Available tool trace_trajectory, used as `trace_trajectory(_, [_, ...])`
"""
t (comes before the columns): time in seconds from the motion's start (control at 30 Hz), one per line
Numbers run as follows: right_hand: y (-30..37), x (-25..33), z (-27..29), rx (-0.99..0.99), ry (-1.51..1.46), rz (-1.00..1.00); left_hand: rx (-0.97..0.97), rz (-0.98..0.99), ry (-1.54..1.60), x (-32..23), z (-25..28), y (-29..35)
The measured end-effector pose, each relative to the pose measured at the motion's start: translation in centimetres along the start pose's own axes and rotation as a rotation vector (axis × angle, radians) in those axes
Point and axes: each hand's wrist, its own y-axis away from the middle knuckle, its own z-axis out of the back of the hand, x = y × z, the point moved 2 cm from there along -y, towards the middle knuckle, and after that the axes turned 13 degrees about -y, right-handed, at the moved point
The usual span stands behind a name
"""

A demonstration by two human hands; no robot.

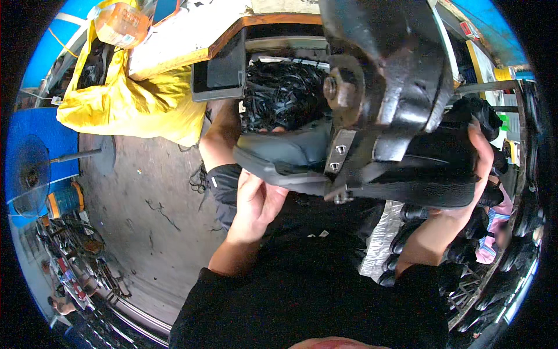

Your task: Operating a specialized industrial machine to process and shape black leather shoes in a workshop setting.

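A black shoe (282, 152) lies sideways beneath the large black head of a machine (401, 64), its toe to the left and its heel to the right. My left hand (260, 202) grips the toe end, thumb and fingers closed at the sole's near edge. My right hand (481, 152) wraps round the heel end, with fingers along its far right side. A steel bracket with screws (337, 158) from the machine comes down across the shoe's middle and hides part of it. Whether a needle or blade touches the shoe cannot be made out.
Behind the shoe is a heap of black strip scraps (285, 93). A yellow bag (139, 113) hangs left of the worktable (192, 38), which carries an orange-labelled bottle (122, 25). A fan (32, 177) stands at far left. Black shoes fill a rack (517, 232) at right.
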Motion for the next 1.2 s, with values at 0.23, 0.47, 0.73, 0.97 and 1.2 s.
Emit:
trace_trajectory(0.23, [2.0, -2.0, -0.5, 0.286, 0.063, -0.021, -0.205, -0.121, -0.208, -3.9, 1.6, 2.0])
trace_trajectory(0.47, [4.7, -2.7, -4.6, 0.425, 0.247, -0.089, -0.548, -0.530, -0.809, -9.3, 0.7, 3.3])
trace_trajectory(0.73, [4.9, -2.5, -7.8, 0.520, 0.301, -0.163, 0.330, -0.708, -2.100, -10.7, -10.0, 1.5])
trace_trajectory(0.97, [3.4, -0.5, -9.1, 0.678, 0.531, -0.037, 0.470, -0.453, -1.804, -9.0, -10.1, -1.2])
trace_trajectory(1.2, [7.9, -8.7, -4.1, 0.559, 0.135, -0.131, 0.349, -0.309, -1.340, -5.6, -6.4, -0.9])
